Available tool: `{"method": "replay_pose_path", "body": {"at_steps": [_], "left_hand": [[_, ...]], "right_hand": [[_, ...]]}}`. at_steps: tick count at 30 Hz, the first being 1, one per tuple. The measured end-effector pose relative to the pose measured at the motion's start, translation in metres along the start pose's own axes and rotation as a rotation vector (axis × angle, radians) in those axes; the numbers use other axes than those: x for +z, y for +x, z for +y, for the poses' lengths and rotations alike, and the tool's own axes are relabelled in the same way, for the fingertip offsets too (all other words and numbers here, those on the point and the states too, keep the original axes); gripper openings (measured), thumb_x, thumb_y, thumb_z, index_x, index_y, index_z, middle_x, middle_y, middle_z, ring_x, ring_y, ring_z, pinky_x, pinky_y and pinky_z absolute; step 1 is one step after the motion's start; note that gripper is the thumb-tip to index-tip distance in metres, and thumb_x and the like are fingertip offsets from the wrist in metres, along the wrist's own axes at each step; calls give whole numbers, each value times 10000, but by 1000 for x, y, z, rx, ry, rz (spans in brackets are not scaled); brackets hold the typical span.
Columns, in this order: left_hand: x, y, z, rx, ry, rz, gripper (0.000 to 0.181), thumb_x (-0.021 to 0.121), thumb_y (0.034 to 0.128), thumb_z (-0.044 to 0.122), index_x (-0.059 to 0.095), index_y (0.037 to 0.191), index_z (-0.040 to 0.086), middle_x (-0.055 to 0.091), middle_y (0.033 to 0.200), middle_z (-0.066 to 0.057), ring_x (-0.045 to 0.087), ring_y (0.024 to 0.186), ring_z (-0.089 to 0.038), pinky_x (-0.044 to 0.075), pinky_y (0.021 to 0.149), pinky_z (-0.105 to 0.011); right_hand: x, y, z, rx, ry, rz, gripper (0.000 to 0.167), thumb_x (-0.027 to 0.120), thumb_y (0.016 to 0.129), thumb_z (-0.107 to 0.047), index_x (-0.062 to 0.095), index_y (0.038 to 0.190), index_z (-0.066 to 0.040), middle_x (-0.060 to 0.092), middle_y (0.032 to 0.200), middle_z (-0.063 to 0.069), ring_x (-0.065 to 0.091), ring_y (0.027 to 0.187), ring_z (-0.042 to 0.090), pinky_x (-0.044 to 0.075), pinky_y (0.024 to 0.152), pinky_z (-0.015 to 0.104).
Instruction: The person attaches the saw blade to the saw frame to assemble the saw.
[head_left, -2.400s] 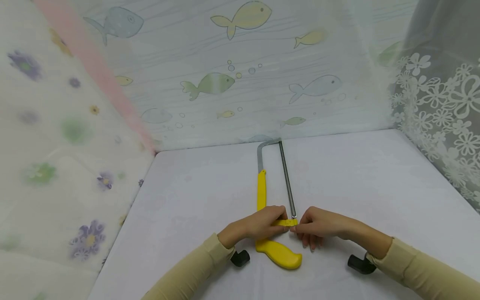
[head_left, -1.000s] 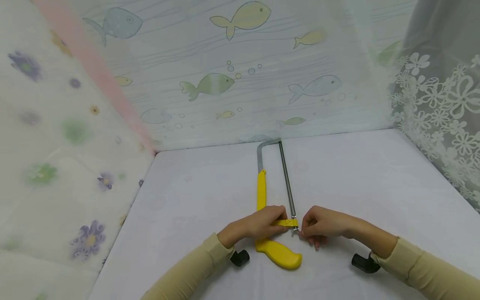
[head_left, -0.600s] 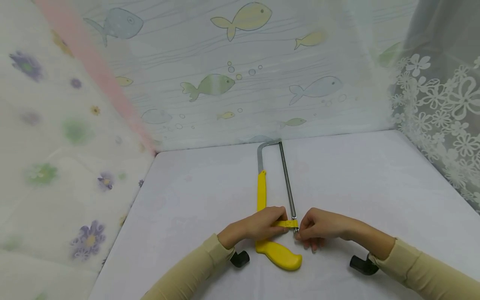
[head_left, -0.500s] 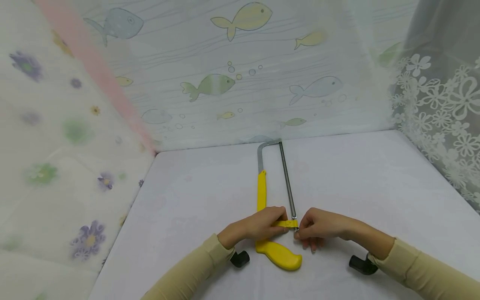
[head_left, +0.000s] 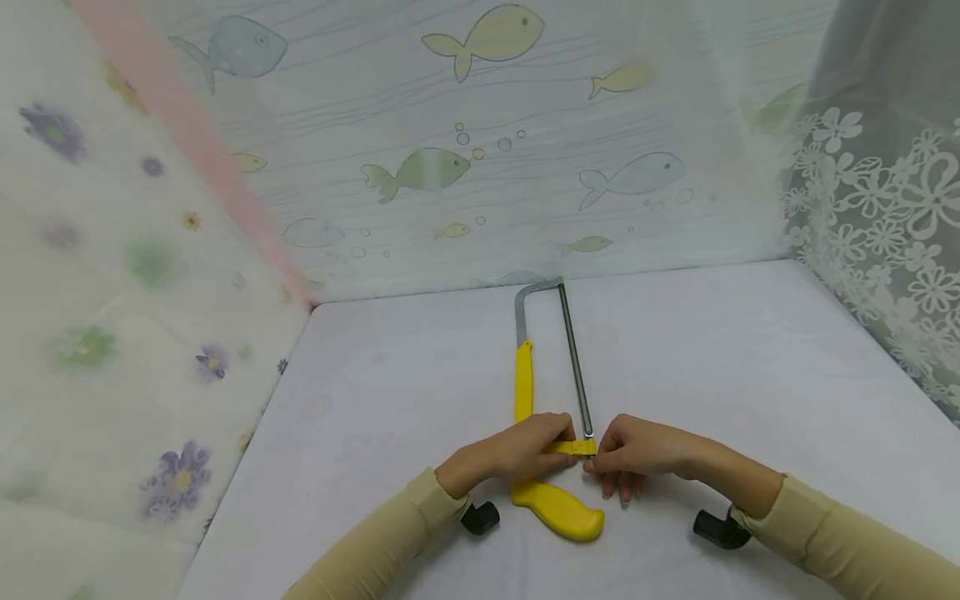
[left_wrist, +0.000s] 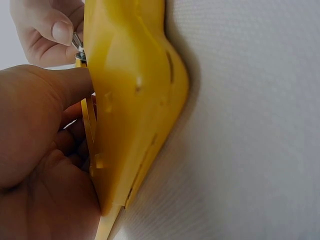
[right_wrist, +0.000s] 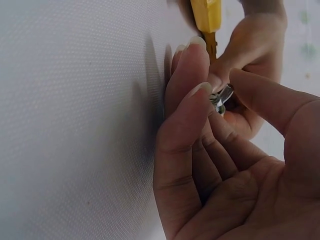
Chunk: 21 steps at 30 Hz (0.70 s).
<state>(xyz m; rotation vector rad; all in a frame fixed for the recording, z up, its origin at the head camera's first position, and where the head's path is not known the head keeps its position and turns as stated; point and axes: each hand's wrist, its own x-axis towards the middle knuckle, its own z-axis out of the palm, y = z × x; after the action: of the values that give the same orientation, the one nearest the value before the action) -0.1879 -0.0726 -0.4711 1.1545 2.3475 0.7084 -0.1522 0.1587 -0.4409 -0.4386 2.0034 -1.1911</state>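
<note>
A hacksaw with a yellow handle and a grey blade lies flat on the white cloth. My left hand grips the yellow crosspiece of its frame, thumb and fingers on either side. At the crosspiece's right end, my right hand has thumb and index finger on a small metal wing nut, its other fingers bent below. In the left wrist view the wing nut shows beside the right thumb, and the yellow handle fills the middle.
The white-covered table stretches around the saw. Behind it hangs a curtain printed with fish; a flowered cloth is at the left and lace at the right. Black wrist devices sit under both forearms.
The right hand has shifted slightly left, its fingertips now covering most of the wing nut that showed earlier. The left hand and the saw have stayed in place.
</note>
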Motion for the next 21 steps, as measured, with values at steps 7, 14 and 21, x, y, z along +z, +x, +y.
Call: {"method": "replay_pose_path", "body": {"at_steps": [7, 14, 21], "left_hand": [[0, 1, 0, -6, -2, -4, 129, 642, 1030, 226, 572, 1083, 132, 581, 956, 83, 495, 845, -51, 433, 769, -167], [1, 1, 0, -8, 5, -4, 133, 642, 1030, 232, 577, 1086, 130, 581, 958, 81, 494, 838, -54, 433, 757, -169], [0, 0, 1, -4, 11, -3, 136, 642, 1031, 228, 579, 1093, 125, 583, 967, 79, 491, 841, -54, 431, 755, -167]], "right_hand": [[-3, -2, 2, -14, -12, -5, 275, 674, 986, -209, 738, 818, 0, 717, 733, 128, 620, 545, 130, 441, 502, 230], [-7, -5, 8, -32, -22, -1, 198, 662, 980, -159, 737, 870, -12, 709, 750, 114, 612, 567, 143, 434, 509, 234], [-8, -5, 11, -54, -44, 18, 165, 676, 971, -142, 715, 876, -13, 689, 724, 92, 599, 564, 150, 443, 503, 236]]}}
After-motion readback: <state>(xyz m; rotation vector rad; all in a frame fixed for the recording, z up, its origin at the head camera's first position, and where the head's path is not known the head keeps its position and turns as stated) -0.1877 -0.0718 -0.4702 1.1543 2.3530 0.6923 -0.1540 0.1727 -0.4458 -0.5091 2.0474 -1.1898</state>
